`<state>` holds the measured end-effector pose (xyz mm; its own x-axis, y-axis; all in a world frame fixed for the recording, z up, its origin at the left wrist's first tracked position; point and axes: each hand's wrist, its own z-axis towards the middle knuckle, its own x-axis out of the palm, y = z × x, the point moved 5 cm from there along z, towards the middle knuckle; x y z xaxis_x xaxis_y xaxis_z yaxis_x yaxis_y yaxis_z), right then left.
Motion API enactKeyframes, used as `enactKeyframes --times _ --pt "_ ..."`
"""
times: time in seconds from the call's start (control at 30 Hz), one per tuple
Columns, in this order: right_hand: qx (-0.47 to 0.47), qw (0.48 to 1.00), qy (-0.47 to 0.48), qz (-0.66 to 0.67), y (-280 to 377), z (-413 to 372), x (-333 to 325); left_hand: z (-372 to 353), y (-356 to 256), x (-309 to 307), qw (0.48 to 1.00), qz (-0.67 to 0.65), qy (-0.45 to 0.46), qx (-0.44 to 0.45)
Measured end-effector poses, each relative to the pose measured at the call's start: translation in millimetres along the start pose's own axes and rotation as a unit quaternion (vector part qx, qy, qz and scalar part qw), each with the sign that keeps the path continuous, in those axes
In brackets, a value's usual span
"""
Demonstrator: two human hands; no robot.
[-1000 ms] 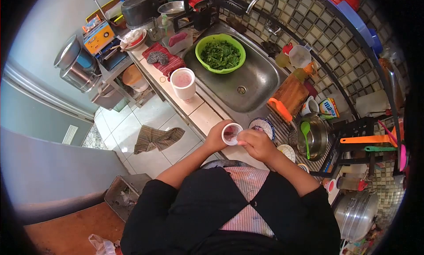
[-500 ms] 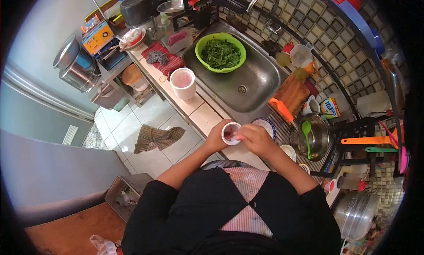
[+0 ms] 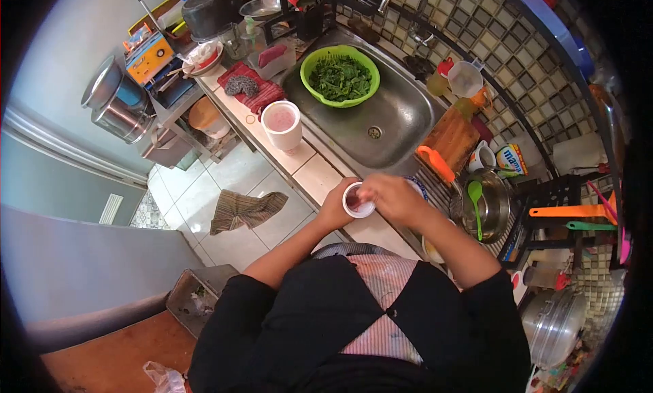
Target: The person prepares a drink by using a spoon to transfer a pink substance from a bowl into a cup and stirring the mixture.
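Observation:
My left hand (image 3: 336,208) is wrapped around a small white cup (image 3: 362,208), with something dark reddish inside it. My right hand (image 3: 396,199) is at the cup's rim with its fingers curled together, slightly smeared by motion. Whatever those fingers hold, if anything, I cannot make out. On the tiled counter, left of the cup and further back, stands a larger white container (image 3: 283,136) with pinkish contents or residue. Behind it lies a red cloth (image 3: 269,95) with a grey scouring pad (image 3: 241,86) on it.
A green colander (image 3: 373,87) of leafy greens sits in the steel sink (image 3: 401,138). Right of the sink are a wooden cutting board (image 3: 454,136), an orange-handled tool (image 3: 435,163), and a metal pan (image 3: 500,213) with a green spoon (image 3: 475,195). A striped cloth (image 3: 246,210) lies on the floor.
My right hand has shifted slightly up over the cup's rim, with its fingers further over the opening. My left hand still holds the cup in nearly the same place.

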<state>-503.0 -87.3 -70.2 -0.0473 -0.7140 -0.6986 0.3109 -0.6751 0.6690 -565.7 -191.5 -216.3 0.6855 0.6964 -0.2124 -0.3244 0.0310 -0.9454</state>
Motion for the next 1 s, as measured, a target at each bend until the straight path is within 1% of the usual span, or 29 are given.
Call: enactKeyframes --times 0.03,0.07,0.1,0.13,0.2,0.23,0.27,0.3,0.33,0.37,0.4,0.47,0.6,0.67,0.7,0.73,0.77,0.8,0.83,0.87,0.9,0.93,0.97,1.0 --pt "0.018 1.000 0.004 -0.002 -3.4 3.9 -7.2 0.2 1.5 0.2 1.000 0.000 0.003 0.000" --pt "0.018 1.000 0.004 -0.004 0.7 6.3 -14.0 1.8 -0.8 -1.2 0.999 0.025 -0.008 0.035" --pt "0.020 0.999 -0.009 0.033 6.3 9.4 -23.1 3.7 -6.2 -2.5 0.996 0.051 -0.021 0.071" --pt "0.021 0.997 -0.021 0.070 8.8 12.0 -28.6 4.4 -8.6 -2.6 0.996 0.050 -0.025 0.071" --pt "0.009 0.998 -0.025 0.056 10.2 9.6 -28.8 3.1 -8.8 -5.7 0.998 0.029 -0.029 0.039" --pt "0.000 0.999 -0.033 0.043 12.4 6.9 -27.0 2.4 -7.3 -6.3 0.998 0.031 -0.031 0.037" --pt "-0.001 0.998 -0.032 0.045 9.1 2.0 -17.4 2.1 -4.0 -4.4 1.000 0.012 -0.018 0.016" --pt "-0.022 0.999 0.001 0.027 3.4 -5.3 0.3 1.1 -0.6 -2.9 1.000 -0.006 -0.005 -0.006" --pt "-0.043 0.999 0.032 0.007 3.6 -9.2 11.1 0.3 -0.7 -3.7 1.000 -0.005 -0.004 -0.007" --pt "-0.065 0.997 0.033 -0.011 5.3 -11.7 12.0 0.6 -1.4 -3.9 1.000 -0.012 0.001 -0.002" --pt "-0.065 0.997 0.032 -0.011 5.3 -11.7 8.7 1.7 -3.0 -3.6 1.000 -0.020 0.005 0.002" --pt "-0.027 0.999 -0.040 0.004 1.2 -12.6 -5.1 2.4 -5.3 -3.0 1.000 -0.017 0.004 0.000" --pt "-0.035 0.999 -0.011 0.004 -0.9 -12.2 3.6 1.8 -4.2 -0.7 1.000 -0.011 0.013 -0.004" --pt "0.022 0.994 -0.097 0.046 -11.4 -12.5 -7.9 1.7 -4.2 -1.5 1.000 0.011 0.006 0.015" --pt "0.021 0.994 -0.097 0.045 -14.5 -13.3 -6.6 2.1 -6.6 -1.8 0.999 0.032 -0.002 0.034" --pt "-0.004 0.997 -0.071 0.037 -16.4 -13.3 -2.1 2.7 -7.3 -1.7 0.999 0.032 -0.004 0.036" --pt "-0.028 0.998 -0.045 0.030 -16.1 -13.4 1.4 2.5 -6.9 -2.0 0.999 0.031 -0.003 0.027" --pt "-0.030 0.998 -0.044 0.029 -15.8 -12.1 -2.1 2.2 -7.2 -2.1 0.999 0.030 -0.003 0.017" --pt "0.056 0.992 -0.061 0.093 -24.2 -9.7 -8.0 2.7 -7.6 -2.9 0.999 0.029 -0.006 0.017" --pt "0.143 0.975 -0.077 0.155 -32.3 -10.7 -9.6 3.5 -9.4 -2.9 0.999 0.026 -0.001 0.035" --pt "0.142 0.975 -0.072 0.154 -31.3 -9.8 -8.4 3.0 -11.1 -2.2 0.998 0.023 0.002 0.053" --pt "0.085 0.989 -0.040 0.113 -24.4 -5.5 -6.2 2.6 -11.6 -2.1 0.998 0.022 -0.004 0.053" --pt "0.026 0.997 -0.009 0.072 -17.5 -2.3 -3.4 2.7 -10.0 -1.2 0.999 0.011 0.004 0.031" --pt "0.024 0.997 -0.008 0.072 -10.4 -0.9 -6.3 2.2 -8.3 -0.9 1.000 0.001 0.015 0.008"
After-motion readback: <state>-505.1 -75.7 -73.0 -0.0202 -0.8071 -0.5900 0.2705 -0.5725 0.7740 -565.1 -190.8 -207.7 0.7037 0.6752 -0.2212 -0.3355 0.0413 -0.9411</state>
